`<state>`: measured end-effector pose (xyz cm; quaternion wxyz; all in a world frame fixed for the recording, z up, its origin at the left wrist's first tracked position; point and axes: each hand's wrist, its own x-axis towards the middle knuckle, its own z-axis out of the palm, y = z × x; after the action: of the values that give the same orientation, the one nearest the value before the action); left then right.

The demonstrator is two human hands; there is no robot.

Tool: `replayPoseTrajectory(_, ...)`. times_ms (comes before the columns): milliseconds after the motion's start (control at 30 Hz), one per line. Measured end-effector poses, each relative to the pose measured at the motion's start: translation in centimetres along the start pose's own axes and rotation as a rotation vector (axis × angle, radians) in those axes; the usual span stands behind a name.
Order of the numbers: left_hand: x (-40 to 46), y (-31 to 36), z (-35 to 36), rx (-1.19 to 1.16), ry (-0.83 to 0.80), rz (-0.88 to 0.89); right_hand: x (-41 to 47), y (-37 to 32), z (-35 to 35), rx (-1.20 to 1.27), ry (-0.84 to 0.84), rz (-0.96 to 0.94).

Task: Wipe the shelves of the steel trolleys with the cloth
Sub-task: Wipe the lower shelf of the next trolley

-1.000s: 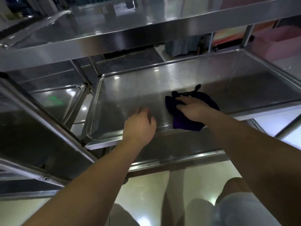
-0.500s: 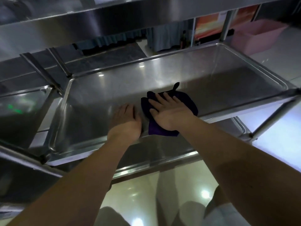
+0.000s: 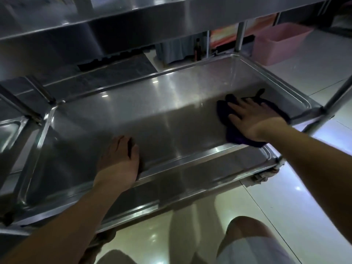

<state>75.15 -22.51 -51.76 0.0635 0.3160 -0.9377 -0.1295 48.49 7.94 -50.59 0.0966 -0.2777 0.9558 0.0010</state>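
Observation:
A steel trolley fills the view; its middle shelf (image 3: 171, 103) is a shallow tray with a raised rim. A dark purple cloth (image 3: 235, 137) lies on the right part of that shelf. My right hand (image 3: 249, 119) presses flat on the cloth with fingers spread and straight. My left hand (image 3: 119, 161) rests palm down on the shelf near its front rim, left of centre, fingers straight. The top shelf (image 3: 152, 16) overhangs above. A lower shelf (image 3: 171, 185) shows beneath the front rim.
A second steel trolley (image 3: 11, 130) stands close on the left. A pink plastic tub (image 3: 280, 44) sits on the tiled floor at the back right. A dark bottle (image 3: 197, 49) stands behind the trolley. My knees (image 3: 245, 237) are below the front edge.
My right hand has slid the cloth from the middle of the shelf over to the right end. My left hand has stayed on the front of the shelf.

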Motion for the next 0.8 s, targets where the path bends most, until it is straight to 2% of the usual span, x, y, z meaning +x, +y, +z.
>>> replayPoseTrajectory(100, 0.0, -0.3, 0.4, 0.098, 0.01, 0.065, 1.4, 5.8, -0.5, 0.004, -0.001, 0.136)
replayPoseTrajectory(200, 0.0, -0.6, 0.3, 0.054, 0.018, 0.033, 3.2, 9.2, -1.0, 0.004, 0.015, 0.241)
replayPoseTrajectory(367, 0.0, -0.8, 0.5, 0.087, 0.007, 0.042, 6.8, 6.4, -1.2, 0.104, 0.086, 0.273)
replayPoseTrajectory(467, -0.1, -0.8, 0.5, 0.089, 0.004, 0.032, 9.6, 1.9, -1.5, 0.092, 0.055, 0.134)
replayPoseTrajectory(567, 0.0, -0.8, 0.6, 0.08, 0.015, 0.025, 11.4, -5.6, -1.7, 0.005, 0.064, -0.105)
replayPoseTrajectory(700, 0.0, -0.7, 0.7, 0.055, 0.03, 0.004, 9.5, -17.3, -0.9, 0.003, 0.085, -0.389)
replayPoseTrajectory(800, 0.1, -0.6, 0.6, 0.039, 0.029, -0.004, 6.9, -22.4, 0.5, 0.042, 0.062, -0.551)
